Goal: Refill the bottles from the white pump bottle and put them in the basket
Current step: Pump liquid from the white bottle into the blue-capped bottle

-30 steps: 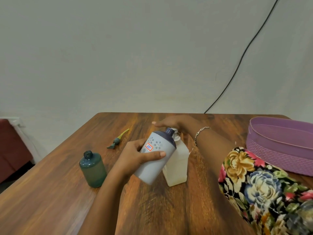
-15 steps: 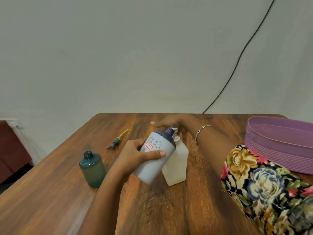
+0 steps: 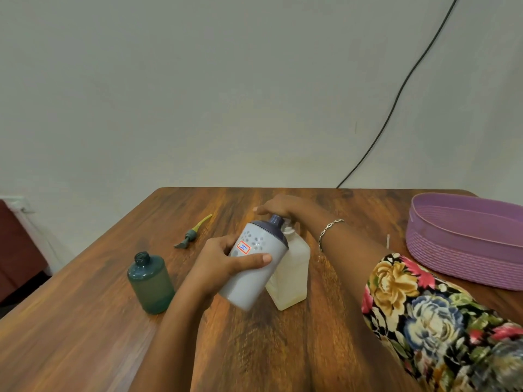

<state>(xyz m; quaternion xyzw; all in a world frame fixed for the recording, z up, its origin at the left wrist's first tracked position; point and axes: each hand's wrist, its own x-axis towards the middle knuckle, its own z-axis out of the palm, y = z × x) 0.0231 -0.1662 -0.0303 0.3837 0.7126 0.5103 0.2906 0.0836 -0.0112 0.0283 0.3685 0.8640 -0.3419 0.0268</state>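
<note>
My left hand [image 3: 223,264] grips a grey bottle with a dark blue top [image 3: 254,261], tilted so its open neck leans against the top of the white pump bottle [image 3: 291,273]. That white bottle stands on the wooden table [image 3: 85,321], partly hidden behind the grey one. My right hand [image 3: 278,207] lies flat over the pump head, fingers straight; the pump itself is hidden. A dark green bottle [image 3: 150,282] without a cap stands to the left. The purple basket [image 3: 464,244] sits at the right edge.
A green pump cap with a yellow tube [image 3: 192,233] lies on the table behind the green bottle. A black cable [image 3: 396,100] runs down the wall to the table's far edge. A dark red seat [image 3: 17,250] stands left of the table.
</note>
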